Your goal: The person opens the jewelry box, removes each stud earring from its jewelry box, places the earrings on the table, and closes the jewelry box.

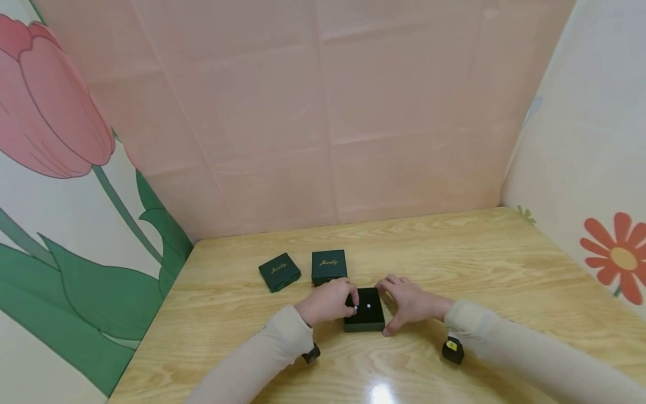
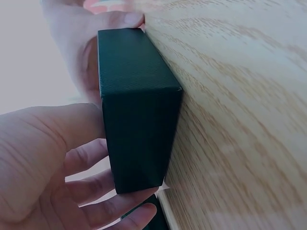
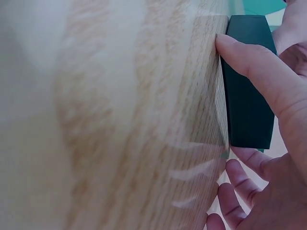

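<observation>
A dark green jewelry box sits without its lid on the table, its black insert facing up. One small shiny white earring shows on the insert. My left hand reaches over the box's left side, thumb and index finger pinching a second white earring at the insert. My right hand holds the box from the right, thumb at the near corner and fingers at the far one. In the left wrist view the box hides the left fingertips; in the right wrist view the right thumb lies along the box wall.
Two closed green boxes lettered "Jewelry" lie farther back: one box just behind the left hand, the other box turned at an angle to its left. The wooden table meets a pink backdrop and patterned side walls.
</observation>
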The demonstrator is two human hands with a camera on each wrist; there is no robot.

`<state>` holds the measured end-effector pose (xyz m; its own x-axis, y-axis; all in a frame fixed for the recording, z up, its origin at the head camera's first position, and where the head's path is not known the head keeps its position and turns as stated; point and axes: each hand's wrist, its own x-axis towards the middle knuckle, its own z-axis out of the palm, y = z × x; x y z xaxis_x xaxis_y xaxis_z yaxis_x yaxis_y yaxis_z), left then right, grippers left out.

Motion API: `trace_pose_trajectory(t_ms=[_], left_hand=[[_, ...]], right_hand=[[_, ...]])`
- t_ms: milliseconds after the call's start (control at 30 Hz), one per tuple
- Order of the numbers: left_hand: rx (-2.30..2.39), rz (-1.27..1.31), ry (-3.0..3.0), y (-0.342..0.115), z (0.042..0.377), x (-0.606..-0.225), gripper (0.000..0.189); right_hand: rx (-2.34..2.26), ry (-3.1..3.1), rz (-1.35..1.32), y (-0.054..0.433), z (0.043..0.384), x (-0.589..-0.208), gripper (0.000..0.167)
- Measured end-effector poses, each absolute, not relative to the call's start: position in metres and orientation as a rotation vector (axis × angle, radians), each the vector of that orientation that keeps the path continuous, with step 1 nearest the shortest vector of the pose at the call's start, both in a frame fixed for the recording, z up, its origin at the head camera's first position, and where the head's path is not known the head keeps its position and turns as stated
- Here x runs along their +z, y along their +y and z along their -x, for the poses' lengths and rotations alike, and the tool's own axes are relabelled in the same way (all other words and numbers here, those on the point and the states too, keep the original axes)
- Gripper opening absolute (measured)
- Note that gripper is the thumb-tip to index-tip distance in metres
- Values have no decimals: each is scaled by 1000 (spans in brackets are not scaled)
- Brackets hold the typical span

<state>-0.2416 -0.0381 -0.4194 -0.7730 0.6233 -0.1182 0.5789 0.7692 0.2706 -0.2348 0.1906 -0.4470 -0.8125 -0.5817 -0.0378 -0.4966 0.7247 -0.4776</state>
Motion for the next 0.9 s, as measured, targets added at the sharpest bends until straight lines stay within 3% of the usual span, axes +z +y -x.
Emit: trace_pose_trajectory(t_ms=[900], left_hand=[[271, -1033, 2802, -37, 241, -418, 7]], right_hand=[[-665, 2716, 835, 190, 235, -446, 84]])
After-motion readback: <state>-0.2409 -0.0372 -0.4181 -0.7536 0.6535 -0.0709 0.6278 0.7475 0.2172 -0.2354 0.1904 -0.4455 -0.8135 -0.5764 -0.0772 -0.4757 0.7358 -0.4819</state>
